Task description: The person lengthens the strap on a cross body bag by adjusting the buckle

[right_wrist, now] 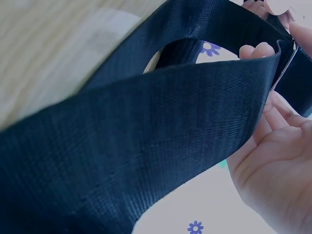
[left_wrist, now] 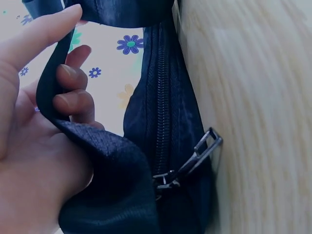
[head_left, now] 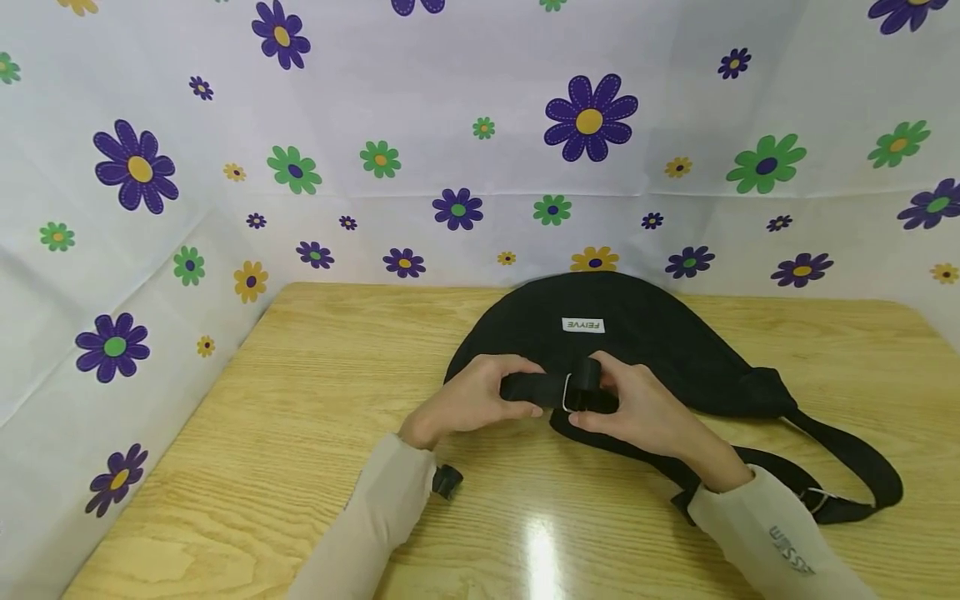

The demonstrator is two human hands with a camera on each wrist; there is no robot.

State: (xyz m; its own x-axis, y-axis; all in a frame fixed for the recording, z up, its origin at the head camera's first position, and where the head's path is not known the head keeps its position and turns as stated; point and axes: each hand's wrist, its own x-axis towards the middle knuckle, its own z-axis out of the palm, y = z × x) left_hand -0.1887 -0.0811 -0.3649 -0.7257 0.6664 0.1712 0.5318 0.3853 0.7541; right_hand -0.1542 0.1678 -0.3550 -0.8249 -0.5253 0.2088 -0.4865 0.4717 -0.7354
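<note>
A black crescent-shaped sling bag (head_left: 517, 325) with a small white label (head_left: 583, 326) lies on the table. In front of it, my left hand (head_left: 468, 396) grips the wide black strap (head_left: 532, 387) between thumb and fingers. My right hand (head_left: 645, 408) pinches the strap just right of a metal slider buckle (head_left: 566, 393), where the webbing loops. From the left wrist, the strap (left_wrist: 109, 151) runs across my palm, beside the bag's zipper (left_wrist: 163, 97) and its metal pull (left_wrist: 200, 151). A broad strap loop (right_wrist: 146, 131) hides part of my right fingers in the right wrist view.
Near my left sleeve, a black end piece (head_left: 447, 482) lies on the wooden table (head_left: 300, 400). To the right, more strap (head_left: 862, 458) curves round with another metal slider (head_left: 813, 500). Flower-patterned cloth (head_left: 420, 108) hangs behind the table and along its left side.
</note>
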